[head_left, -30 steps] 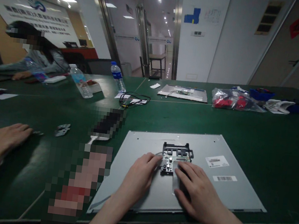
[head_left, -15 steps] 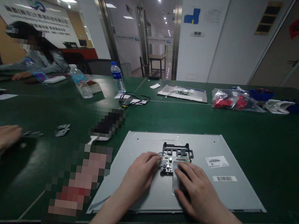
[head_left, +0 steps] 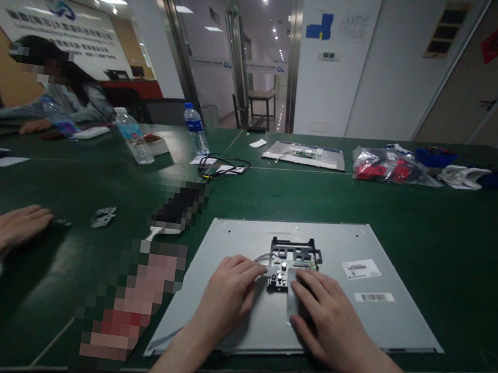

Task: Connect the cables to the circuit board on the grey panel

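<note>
Near right on the green table (head_left: 442,249), a circuit board (head_left: 283,267) lies on a black frame (head_left: 297,255) atop a metal panel (head_left: 334,253); handwork seems unfinished. The left hand (head_left: 228,291) narrows its fingers at the board's left edge, pinching or not I cannot tell; the right hand (head_left: 329,314) spreads loosely over its right side.

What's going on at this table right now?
A person has both bare hands over a flat grey panel lying on a green table. The left hand has its fingertips at the left edge of a small circuit board; whether its grip closes on anything is unclear. The right hand rests at the board's other side, by a silvery strip. Further left, another person's hand is above the table.
</note>
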`<state>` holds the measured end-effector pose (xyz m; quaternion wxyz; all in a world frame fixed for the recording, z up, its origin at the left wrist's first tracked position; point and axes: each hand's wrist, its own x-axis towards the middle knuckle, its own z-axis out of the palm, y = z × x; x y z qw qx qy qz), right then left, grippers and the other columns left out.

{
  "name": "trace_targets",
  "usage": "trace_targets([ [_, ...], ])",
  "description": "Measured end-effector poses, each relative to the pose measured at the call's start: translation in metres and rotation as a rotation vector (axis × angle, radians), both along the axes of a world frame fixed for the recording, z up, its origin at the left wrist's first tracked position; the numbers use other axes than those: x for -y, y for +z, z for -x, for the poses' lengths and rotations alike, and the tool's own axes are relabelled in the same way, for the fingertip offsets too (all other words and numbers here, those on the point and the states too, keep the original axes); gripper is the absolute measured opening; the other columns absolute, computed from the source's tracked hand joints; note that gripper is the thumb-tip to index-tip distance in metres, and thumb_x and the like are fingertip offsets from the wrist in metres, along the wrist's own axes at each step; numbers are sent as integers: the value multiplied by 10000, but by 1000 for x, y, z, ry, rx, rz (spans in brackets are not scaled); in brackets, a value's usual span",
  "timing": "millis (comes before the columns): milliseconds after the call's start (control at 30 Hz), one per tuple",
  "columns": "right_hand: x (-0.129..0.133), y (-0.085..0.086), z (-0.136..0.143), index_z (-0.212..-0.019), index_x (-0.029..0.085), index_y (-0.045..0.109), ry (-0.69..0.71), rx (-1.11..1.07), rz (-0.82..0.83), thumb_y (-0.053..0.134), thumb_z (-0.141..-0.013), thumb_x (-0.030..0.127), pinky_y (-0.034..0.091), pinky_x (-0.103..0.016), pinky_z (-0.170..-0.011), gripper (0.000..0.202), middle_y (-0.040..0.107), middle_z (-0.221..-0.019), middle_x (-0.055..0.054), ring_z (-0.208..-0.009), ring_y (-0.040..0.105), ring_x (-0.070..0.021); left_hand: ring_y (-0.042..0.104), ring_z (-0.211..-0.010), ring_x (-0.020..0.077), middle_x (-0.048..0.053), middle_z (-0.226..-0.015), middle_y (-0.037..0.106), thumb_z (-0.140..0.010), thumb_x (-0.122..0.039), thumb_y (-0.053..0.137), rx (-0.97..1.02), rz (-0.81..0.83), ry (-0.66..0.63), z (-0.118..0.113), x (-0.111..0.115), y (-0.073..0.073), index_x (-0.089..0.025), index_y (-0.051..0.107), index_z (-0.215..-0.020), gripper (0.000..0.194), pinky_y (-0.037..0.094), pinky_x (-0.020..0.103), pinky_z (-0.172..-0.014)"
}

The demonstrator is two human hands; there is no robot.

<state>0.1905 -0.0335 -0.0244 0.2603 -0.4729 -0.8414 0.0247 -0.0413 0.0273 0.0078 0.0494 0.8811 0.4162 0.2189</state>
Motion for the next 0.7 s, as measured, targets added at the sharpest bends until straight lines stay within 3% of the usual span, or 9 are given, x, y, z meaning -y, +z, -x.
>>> trace_targets([
  [200, 0, 2, 1, -1360, 151, 512, -3, -6, -11, 559, -872, 262, 428, -530, -1065, 502, 506, -1412, -152, -1291, 461, -309, 577, -919, 249, 20, -1086, 722, -830, -44, 505, -31, -15, -28, -1, -1, 0, -244, 670, -1109, 380, 446, 429, -818],
  [700, 0, 0, 1, -1369, 149, 503, 1, -5, -8, 567, -866, 262, 428, -539, -1063, 519, 507, -1409, -154, -1283, 463, -313, 583, -929, 256, 50, -1097, 723, -840, -53, 486, -79, 29, -56, -3, -2, -2, -233, 651, -1212, 446, 463, 445, -826],
])
